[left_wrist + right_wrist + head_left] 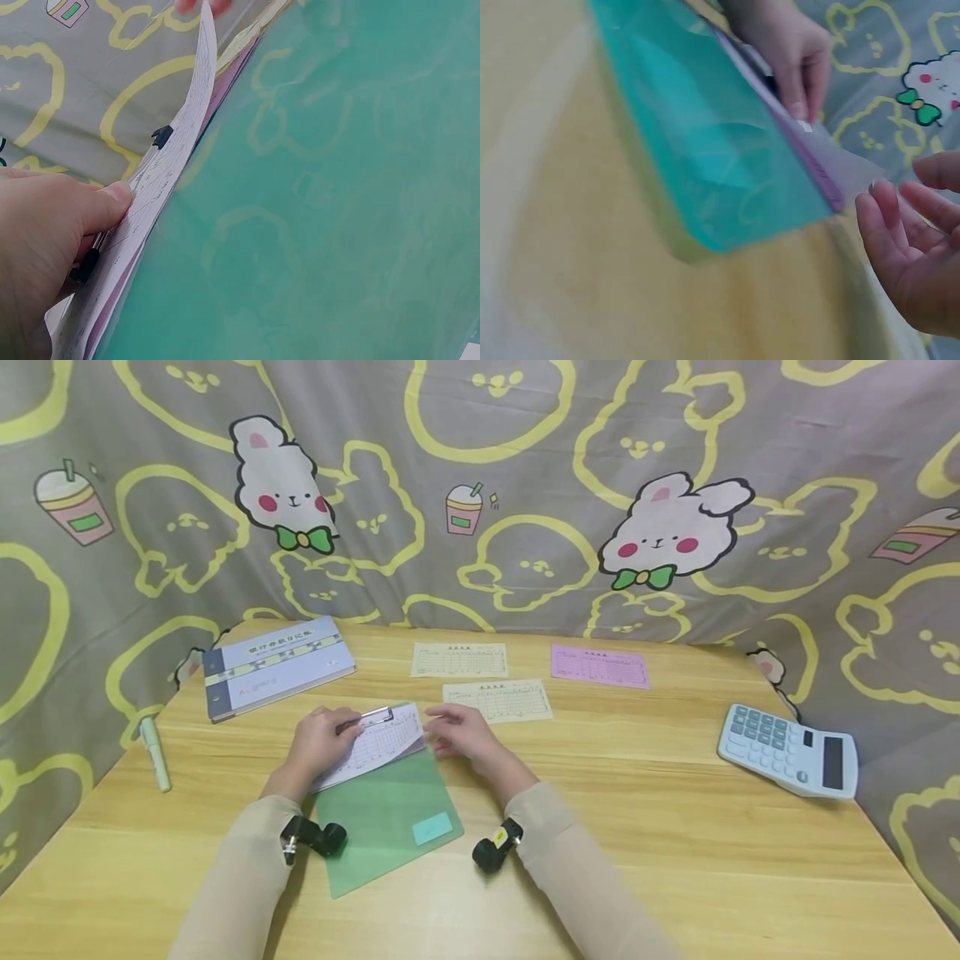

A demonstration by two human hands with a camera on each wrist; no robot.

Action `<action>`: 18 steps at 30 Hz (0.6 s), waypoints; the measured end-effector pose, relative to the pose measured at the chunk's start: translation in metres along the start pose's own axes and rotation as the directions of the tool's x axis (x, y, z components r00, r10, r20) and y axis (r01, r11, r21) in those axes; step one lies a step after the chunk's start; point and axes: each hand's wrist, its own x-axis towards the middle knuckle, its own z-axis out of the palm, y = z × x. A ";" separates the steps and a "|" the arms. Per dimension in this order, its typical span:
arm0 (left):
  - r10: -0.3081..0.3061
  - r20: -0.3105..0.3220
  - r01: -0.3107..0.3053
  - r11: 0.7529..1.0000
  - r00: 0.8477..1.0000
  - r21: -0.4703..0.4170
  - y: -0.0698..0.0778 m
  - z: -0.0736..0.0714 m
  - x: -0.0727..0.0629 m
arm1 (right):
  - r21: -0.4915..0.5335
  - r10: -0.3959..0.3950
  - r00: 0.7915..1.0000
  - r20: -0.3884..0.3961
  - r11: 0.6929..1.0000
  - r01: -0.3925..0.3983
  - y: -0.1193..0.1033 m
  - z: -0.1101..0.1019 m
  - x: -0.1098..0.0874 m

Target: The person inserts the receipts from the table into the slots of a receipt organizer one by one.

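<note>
Nearest the camera are two beige sleeves, each with a small black wrist camera, reaching out over a pale wooden tabletop (675, 860). Between them lies a green clipboard (382, 827), its near end toward the person and its metal clip (372, 717) at the far end.

The left hand (318, 743) rests on the clip end of the board. Its grip is closed on the clip: the thumb presses on top of the papers (378, 743) there and the fingers curl round the black-tipped clip lever (the left wrist view shows this closely). The papers are a thin stack, white on top and pink beneath, and they sit under the clip, their free edge lifted off the green board.

The right hand (461, 731) is just right of the papers' far corner. Its grip is loose and empty, fingers gently bent and spread; in the right wrist view they hover just beside the paper edge without holding it.

Beyond the right hand lie two cream forms (480, 681), and farther right a pink form (600, 666). Beyond the left hand is a blue-covered ledger (277, 666); left of it lies a pale green pen (155, 752). Well right of the right hand sits a white calculator (787, 750). A grey cloth (480, 485) printed with rabbits hangs behind.
</note>
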 end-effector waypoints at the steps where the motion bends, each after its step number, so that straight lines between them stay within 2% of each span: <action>1: 0.002 -0.002 -0.002 1.000 1.000 0.000 0.000 0.000 0.000 | 0.010 -0.008 1.000 0.005 1.000 0.008 -0.003 -0.004 -0.001; 4: 0.000 0.000 0.000 1.000 1.000 -0.008 0.000 0.000 -0.001 | 0.012 -0.041 0.999 0.026 0.999 0.041 -0.013 -0.018 -0.004; 11: -0.016 0.005 0.016 1.000 1.000 -0.014 0.002 0.000 -0.001 | -0.077 -0.153 0.987 0.059 0.985 0.157 -0.036 -0.060 -0.015; 18: -0.030 0.012 0.030 0.999 0.999 -0.016 0.001 -0.001 -0.002 | -0.146 -0.246 0.969 0.032 0.958 0.248 -0.054 -0.098 -0.020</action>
